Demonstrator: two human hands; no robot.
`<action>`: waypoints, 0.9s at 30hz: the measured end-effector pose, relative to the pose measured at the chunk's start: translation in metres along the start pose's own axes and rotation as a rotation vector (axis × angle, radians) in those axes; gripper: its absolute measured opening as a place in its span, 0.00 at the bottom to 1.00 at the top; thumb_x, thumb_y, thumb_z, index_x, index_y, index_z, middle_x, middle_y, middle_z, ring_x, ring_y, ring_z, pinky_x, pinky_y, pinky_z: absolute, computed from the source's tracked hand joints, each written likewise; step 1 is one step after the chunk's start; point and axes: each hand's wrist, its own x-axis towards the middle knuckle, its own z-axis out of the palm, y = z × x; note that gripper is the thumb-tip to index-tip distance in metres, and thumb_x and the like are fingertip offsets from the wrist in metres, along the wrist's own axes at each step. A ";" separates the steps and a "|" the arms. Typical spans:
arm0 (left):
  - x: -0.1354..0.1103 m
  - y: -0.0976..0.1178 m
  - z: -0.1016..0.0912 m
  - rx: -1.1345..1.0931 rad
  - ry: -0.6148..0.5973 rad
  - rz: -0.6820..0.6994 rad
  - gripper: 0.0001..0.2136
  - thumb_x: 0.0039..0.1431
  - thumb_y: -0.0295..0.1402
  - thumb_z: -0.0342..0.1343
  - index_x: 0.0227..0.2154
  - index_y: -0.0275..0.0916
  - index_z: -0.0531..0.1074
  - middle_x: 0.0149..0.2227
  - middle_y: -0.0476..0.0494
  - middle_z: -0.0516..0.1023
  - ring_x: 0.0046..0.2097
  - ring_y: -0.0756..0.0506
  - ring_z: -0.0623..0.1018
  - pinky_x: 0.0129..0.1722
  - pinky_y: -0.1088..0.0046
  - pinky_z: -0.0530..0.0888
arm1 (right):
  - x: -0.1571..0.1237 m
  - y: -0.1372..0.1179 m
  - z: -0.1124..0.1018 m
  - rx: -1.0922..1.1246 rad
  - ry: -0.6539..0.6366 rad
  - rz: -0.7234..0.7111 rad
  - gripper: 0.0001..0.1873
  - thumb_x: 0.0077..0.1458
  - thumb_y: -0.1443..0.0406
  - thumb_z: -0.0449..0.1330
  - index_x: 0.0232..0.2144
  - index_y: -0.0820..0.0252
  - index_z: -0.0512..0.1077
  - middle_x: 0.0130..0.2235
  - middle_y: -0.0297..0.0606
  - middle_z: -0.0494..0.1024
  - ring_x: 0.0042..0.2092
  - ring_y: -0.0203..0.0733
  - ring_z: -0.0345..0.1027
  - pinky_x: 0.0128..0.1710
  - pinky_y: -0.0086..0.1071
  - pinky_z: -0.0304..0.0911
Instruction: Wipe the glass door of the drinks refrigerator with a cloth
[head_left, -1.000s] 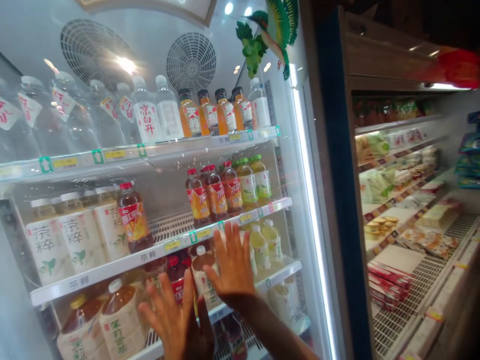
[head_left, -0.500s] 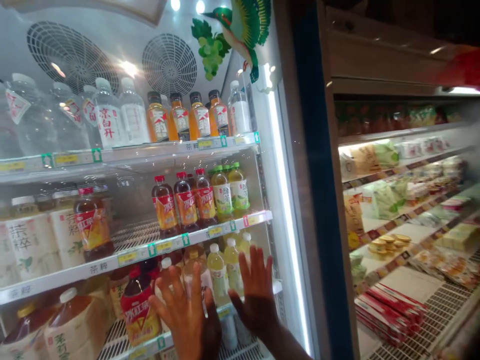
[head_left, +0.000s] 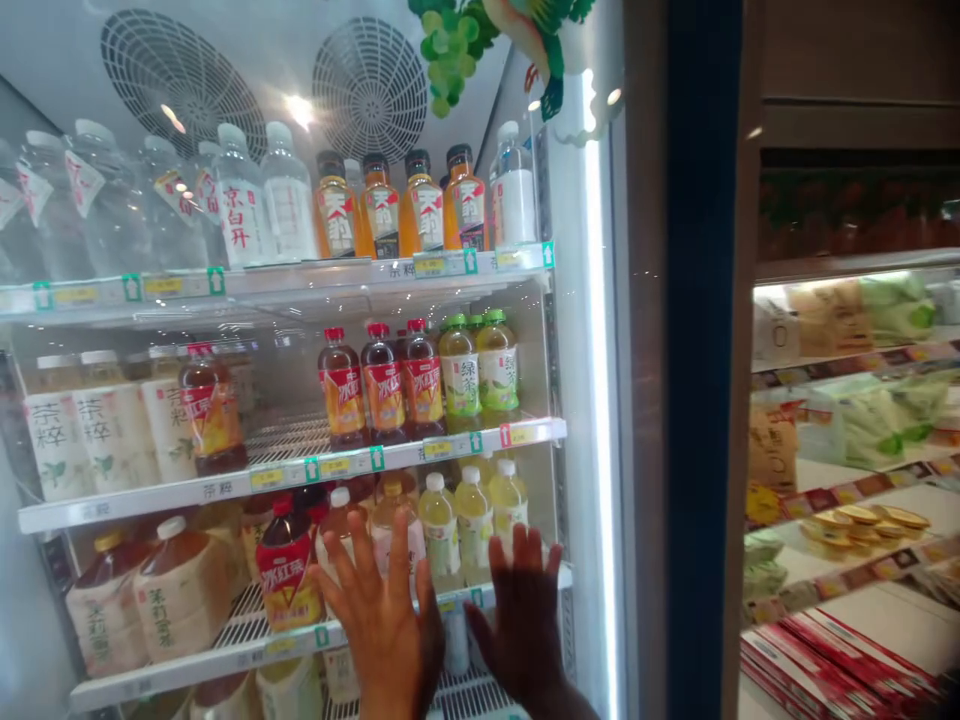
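My left hand (head_left: 386,620) is raised with its fingers spread, in front of the lower shelf of a lit drinks fridge. To its right, my right hand (head_left: 523,625) is also up, fingers stretched and thumb out. Neither holds anything. Reflections suggest a glass pane before the bottles; whether my palms touch it I cannot tell. Just left of my left hand stands a big red-labelled bottle of dark tea (head_left: 287,565). Pale yellow bottles with white caps (head_left: 475,530) stand behind and between my hands, partly hidden by them.
Red-capped tea bottles (head_left: 382,385) and green-capped ones (head_left: 498,370) line the middle shelf. Clear water bottles (head_left: 240,200) and orange drinks (head_left: 424,205) fill the top. A dark blue post (head_left: 701,350) separates this fridge from an open chiller with packaged food (head_left: 832,320).
The view has shifted, so the shelves sit further right and somewhat higher. Both hands remain raised and spread; my right hand's fingers have come closer together.
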 end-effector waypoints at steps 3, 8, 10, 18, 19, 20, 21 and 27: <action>-0.001 -0.019 -0.007 0.015 -0.004 -0.014 0.38 0.66 0.29 0.54 0.72 0.56 0.41 0.77 0.45 0.31 0.76 0.32 0.34 0.70 0.31 0.39 | 0.009 -0.008 0.003 0.025 0.005 -0.018 0.39 0.71 0.51 0.40 0.75 0.62 0.35 0.76 0.49 0.32 0.76 0.61 0.27 0.70 0.71 0.36; -0.002 -0.052 -0.025 0.041 -0.009 -0.062 0.38 0.66 0.29 0.54 0.72 0.56 0.42 0.77 0.46 0.29 0.76 0.31 0.33 0.70 0.32 0.38 | 0.091 -0.021 0.001 0.039 0.026 0.075 0.40 0.71 0.52 0.43 0.75 0.57 0.30 0.76 0.44 0.24 0.75 0.69 0.26 0.67 0.76 0.36; -0.003 -0.068 -0.032 0.062 -0.021 -0.071 0.38 0.66 0.29 0.54 0.72 0.55 0.42 0.76 0.45 0.29 0.76 0.31 0.33 0.69 0.32 0.38 | 0.067 -0.043 0.007 0.044 0.015 0.054 0.40 0.71 0.52 0.44 0.75 0.59 0.32 0.76 0.46 0.26 0.75 0.68 0.26 0.68 0.75 0.37; 0.006 -0.145 -0.062 0.074 -0.029 -0.070 0.38 0.65 0.28 0.54 0.72 0.56 0.43 0.77 0.45 0.31 0.76 0.31 0.34 0.70 0.32 0.39 | 0.047 -0.149 0.031 0.038 0.000 -0.025 0.42 0.69 0.55 0.50 0.75 0.64 0.36 0.76 0.52 0.32 0.76 0.63 0.29 0.71 0.68 0.36; 0.008 -0.153 -0.066 0.067 -0.022 -0.071 0.38 0.65 0.28 0.54 0.72 0.56 0.42 0.77 0.45 0.31 0.76 0.31 0.35 0.70 0.32 0.39 | 0.067 -0.158 0.032 0.036 0.022 0.002 0.44 0.68 0.54 0.52 0.75 0.64 0.36 0.76 0.51 0.32 0.76 0.65 0.30 0.70 0.69 0.37; 0.010 -0.162 -0.069 0.060 -0.015 -0.070 0.38 0.65 0.28 0.54 0.72 0.56 0.42 0.77 0.45 0.31 0.76 0.32 0.35 0.70 0.32 0.39 | 0.080 -0.168 0.034 0.030 0.043 0.028 0.46 0.67 0.53 0.54 0.75 0.63 0.36 0.76 0.51 0.32 0.75 0.66 0.31 0.70 0.70 0.38; 0.011 -0.170 -0.072 0.055 -0.010 -0.066 0.38 0.66 0.28 0.54 0.72 0.57 0.42 0.77 0.45 0.32 0.76 0.32 0.35 0.70 0.32 0.39 | 0.086 -0.178 0.036 0.024 0.050 0.038 0.47 0.66 0.53 0.55 0.75 0.63 0.36 0.76 0.51 0.33 0.75 0.67 0.32 0.70 0.70 0.38; 0.013 -0.230 -0.088 0.068 -0.044 0.021 0.39 0.66 0.30 0.55 0.72 0.55 0.41 0.76 0.43 0.30 0.75 0.31 0.32 0.69 0.29 0.39 | 0.026 -0.245 0.052 0.031 -0.049 -0.230 0.38 0.69 0.53 0.50 0.73 0.67 0.48 0.75 0.49 0.43 0.76 0.56 0.34 0.75 0.56 0.31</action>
